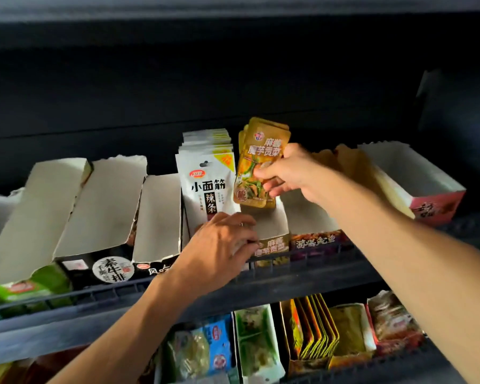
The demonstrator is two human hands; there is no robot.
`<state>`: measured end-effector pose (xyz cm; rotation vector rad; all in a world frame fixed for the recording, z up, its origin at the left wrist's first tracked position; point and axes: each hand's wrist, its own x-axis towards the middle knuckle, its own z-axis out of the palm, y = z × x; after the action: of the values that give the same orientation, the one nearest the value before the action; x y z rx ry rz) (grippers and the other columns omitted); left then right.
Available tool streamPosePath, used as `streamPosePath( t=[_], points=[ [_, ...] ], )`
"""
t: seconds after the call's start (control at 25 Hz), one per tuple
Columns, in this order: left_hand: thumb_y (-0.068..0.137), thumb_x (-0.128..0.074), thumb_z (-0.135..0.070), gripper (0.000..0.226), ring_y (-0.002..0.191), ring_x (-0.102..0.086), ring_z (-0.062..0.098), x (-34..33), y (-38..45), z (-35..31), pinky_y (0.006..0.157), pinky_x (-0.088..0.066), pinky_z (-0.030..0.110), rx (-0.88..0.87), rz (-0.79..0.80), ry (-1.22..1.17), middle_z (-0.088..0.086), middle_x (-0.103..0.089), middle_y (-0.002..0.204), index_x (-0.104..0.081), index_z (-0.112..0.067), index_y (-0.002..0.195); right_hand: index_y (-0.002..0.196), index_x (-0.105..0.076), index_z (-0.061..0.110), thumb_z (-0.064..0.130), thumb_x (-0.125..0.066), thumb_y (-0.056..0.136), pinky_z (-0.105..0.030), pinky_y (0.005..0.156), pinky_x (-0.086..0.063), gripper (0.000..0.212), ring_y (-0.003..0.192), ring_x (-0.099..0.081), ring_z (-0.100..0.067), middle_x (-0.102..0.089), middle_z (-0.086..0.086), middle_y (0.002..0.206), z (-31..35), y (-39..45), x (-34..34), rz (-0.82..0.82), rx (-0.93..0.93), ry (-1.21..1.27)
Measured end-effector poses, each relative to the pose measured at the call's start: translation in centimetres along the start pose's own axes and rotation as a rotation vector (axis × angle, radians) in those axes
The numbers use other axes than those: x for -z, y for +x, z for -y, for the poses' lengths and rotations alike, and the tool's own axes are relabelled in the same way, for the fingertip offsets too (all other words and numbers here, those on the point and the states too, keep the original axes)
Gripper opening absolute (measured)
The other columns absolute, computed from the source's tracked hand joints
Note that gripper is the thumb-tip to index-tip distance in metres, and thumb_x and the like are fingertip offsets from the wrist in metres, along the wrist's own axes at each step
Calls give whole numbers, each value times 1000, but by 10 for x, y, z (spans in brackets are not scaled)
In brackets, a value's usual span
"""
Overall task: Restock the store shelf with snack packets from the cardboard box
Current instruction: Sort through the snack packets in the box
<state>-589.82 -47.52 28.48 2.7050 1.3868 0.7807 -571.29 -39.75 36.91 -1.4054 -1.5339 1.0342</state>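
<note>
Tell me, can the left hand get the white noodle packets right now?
Probably yes. The left hand already rests at the foot of the white packets, with nothing between them. The right hand is busy beside them, holding the yellow packets.

Above the display boxes the shelf is dark and open up to the next shelf. The yellow tray (272, 231) has free room in front, under the yellow packets (257, 162). The white packets (205, 173) stand just left, and the shelf rail (302, 273) blocks the front
</note>
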Motion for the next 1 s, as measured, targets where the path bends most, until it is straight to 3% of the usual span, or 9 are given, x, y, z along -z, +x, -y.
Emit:
streamPosePath(
  t=[0.2, 0.32, 0.4, 0.52, 0.64, 0.72, 0.8, 0.88, 1.0],
  points=[
    [95, -63, -31, 17, 103, -54, 10, -1, -1, -1, 91, -47, 29, 11, -15, -75, -13, -62, 120, -77, -25, 103, 100, -51, 16, 4, -76, 81, -19, 38, -37, 34, 52, -58, -9, -69, 0, 84, 3, 14, 6, -58, 6, -192],
    [97, -60, -32, 20, 105, -54, 10, 2, -1, -5, 90, -46, 26, 12, -3, -80, -13, -61, 123, -76, -24, 105, 117, -53, 14, 5, -78, 78, -22, 41, -35, 47, 63, -58, -13, -66, -4, 93, -2, 18, 4, -44, 45, -431],
    [97, -58, -33, 21, 106, -54, 11, 3, -2, -6, 89, -48, 26, 6, -5, -83, -13, -60, 124, -75, -24, 107, 131, -52, 19, 4, -75, 77, -24, 54, -41, 60, 84, -60, -18, -63, -6, 111, -9, 24, -5, -57, 156, -574],
    [98, -58, -34, 22, 107, -54, 11, 4, -3, -6, 89, -50, 28, 20, -5, -100, -14, -60, 125, -75, -25, 108, 132, -53, 27, 3, -68, 82, -27, 76, -43, 58, 110, -57, -22, -58, -2, 131, -13, 28, -14, -155, 332, -790],
    [98, -57, -36, 22, 107, -55, 12, 3, -3, -7, 88, -53, 35, 33, -13, -94, -17, -58, 127, -74, -28, 108, 138, -46, 26, 5, -66, 83, -29, 82, -39, 62, 122, -51, -24, -55, -3, 136, -11, 28, -9, -171, 379, -981],
    [98, -56, -37, 22, 107, -56, 12, 2, -4, -6, 85, -55, 37, 29, -17, -70, -18, -58, 128, -74, -29, 108, 143, -38, 21, 17, -74, 78, -37, 94, -36, 74, 126, -42, -27, -50, -6, 138, -11, 26, -13, -124, 424, -1211],
    [98, -55, -38, 22, 108, -56, 12, 2, -5, -7, 84, -55, 36, 24, -18, -56, -19, -57, 130, -73, -30, 109, 145, -35, 18, 21, -75, 76, -44, 100, -30, 80, 129, -36, -29, -44, -7, 139, -11, 26, -21, -184, 443, -1374],
    [99, -55, -37, 23, 109, -56, 11, 0, -4, -6, 85, -55, 36, 21, -31, -49, -18, -57, 130, -73, -30, 110, 147, -32, 18, 19, -73, 76, -46, 102, -29, 82, 132, -33, -30, -41, -7, 142, -9, 28, -24, -234, 389, -1356],
    [99, -54, -34, 24, 110, -57, 15, 1, -8, -5, 89, -54, 41, -12, -10, -40, -13, -56, 135, -71, -28, 115, 152, -25, 20, 30, -74, 80, -45, 110, -32, 88, 139, -32, -31, -36, -8, 153, -13, 14, -17, -209, 327, -1078]
  ],
)
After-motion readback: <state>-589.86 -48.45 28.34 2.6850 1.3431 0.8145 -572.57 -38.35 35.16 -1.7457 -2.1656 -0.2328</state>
